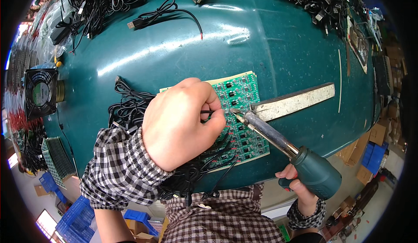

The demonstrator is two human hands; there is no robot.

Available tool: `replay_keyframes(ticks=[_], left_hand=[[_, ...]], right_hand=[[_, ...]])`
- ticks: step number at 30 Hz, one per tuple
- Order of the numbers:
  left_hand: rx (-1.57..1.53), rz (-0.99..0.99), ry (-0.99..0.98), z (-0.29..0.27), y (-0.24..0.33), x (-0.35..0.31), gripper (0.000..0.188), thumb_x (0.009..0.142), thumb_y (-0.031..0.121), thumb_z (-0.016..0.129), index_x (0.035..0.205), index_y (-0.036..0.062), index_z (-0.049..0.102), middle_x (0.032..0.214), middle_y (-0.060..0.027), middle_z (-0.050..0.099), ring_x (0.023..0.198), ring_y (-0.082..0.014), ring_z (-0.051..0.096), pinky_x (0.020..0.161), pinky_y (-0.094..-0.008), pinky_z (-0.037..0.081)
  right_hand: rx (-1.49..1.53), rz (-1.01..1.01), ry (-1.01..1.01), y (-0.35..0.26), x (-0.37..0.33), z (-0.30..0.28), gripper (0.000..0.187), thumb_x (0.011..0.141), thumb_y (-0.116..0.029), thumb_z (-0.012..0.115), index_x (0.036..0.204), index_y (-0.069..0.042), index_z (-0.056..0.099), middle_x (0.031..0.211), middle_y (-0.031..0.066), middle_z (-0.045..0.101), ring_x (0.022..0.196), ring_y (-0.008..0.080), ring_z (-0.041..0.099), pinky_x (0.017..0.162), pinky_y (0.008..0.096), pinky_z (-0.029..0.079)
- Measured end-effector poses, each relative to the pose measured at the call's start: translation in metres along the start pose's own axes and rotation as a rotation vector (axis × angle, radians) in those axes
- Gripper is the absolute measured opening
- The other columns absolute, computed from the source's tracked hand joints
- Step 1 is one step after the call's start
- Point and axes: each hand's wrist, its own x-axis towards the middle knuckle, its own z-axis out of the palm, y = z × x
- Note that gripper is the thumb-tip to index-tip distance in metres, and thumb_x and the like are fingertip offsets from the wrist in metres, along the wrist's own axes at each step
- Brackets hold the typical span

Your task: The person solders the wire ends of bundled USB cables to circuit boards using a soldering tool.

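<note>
A panel of green circuit boards [248, 90] lies on the green mat in front of me. My left hand [180, 116] is over its left part, thumb and forefinger pinched on a thin black cable [208, 112]. The cable's end points at the board. In my right hand [298, 183] is a soldering gun with a dark green body [317, 173]. Its metal tip touches or hovers just above the board by the cable end; I cannot tell which. Several black cables [217, 153] lie across the panel's lower part, some ends at the boards. My left hand hides the panel's left side.
A flat whitish metal bar [300, 101] lies right of the panel. Coiled black cables [128, 101] are at its left, and a single USB cable [161, 13] lies farther back. Cable heaps [320, 3] line the far edge. A small fan [41, 94] stands at the left edge.
</note>
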Motion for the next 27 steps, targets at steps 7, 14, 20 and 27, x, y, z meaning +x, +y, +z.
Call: replay_keyframes(ticks=[7,14,20,27], left_hand=[[-0.002,0.009,0.002,-0.001,0.001,0.0,0.011,0.073,0.006,0.071,0.077,0.0011,0.063,0.073,-0.0075,0.059,0.061,-0.0154,0.057,0.056,-0.0281,0.048],[0.008,0.013,-0.002,-0.001,0.001,0.0,0.011,0.073,0.006,0.071,0.077,0.0009,0.062,0.072,-0.0075,0.058,0.06,-0.015,0.057,0.056,-0.0278,0.048],[-0.004,0.009,-0.003,-0.001,0.0,0.0,0.011,0.073,0.005,0.071,0.077,0.0005,0.062,0.072,-0.0073,0.059,0.06,-0.0142,0.057,0.056,-0.0274,0.048],[-0.011,0.013,0.005,0.0,0.001,0.0,0.01,0.073,0.004,0.071,0.077,0.0003,0.062,0.072,-0.0071,0.058,0.059,-0.0138,0.056,0.056,-0.027,0.048]], right_hand=[[-0.074,-0.046,-0.049,0.006,-0.002,-0.007,0.027,0.068,-0.016,0.084,0.09,-0.005,0.073,0.081,0.0018,0.073,0.079,0.0172,0.067,0.079,0.0319,0.051],[-0.047,-0.049,-0.042,0.002,0.0,-0.003,0.038,0.07,-0.022,0.086,0.1,-0.004,0.07,0.084,0.0049,0.073,0.08,0.0192,0.066,0.077,0.0326,0.052],[-0.116,-0.091,-0.085,0.012,-0.002,-0.013,0.041,0.069,-0.024,0.087,0.101,-0.004,0.07,0.087,0.0053,0.072,0.078,0.02,0.067,0.076,0.0333,0.052],[-0.149,-0.126,-0.085,0.014,-0.003,-0.011,0.048,0.069,-0.026,0.088,0.105,-0.001,0.068,0.088,0.0078,0.071,0.078,0.02,0.067,0.071,0.0321,0.053]])
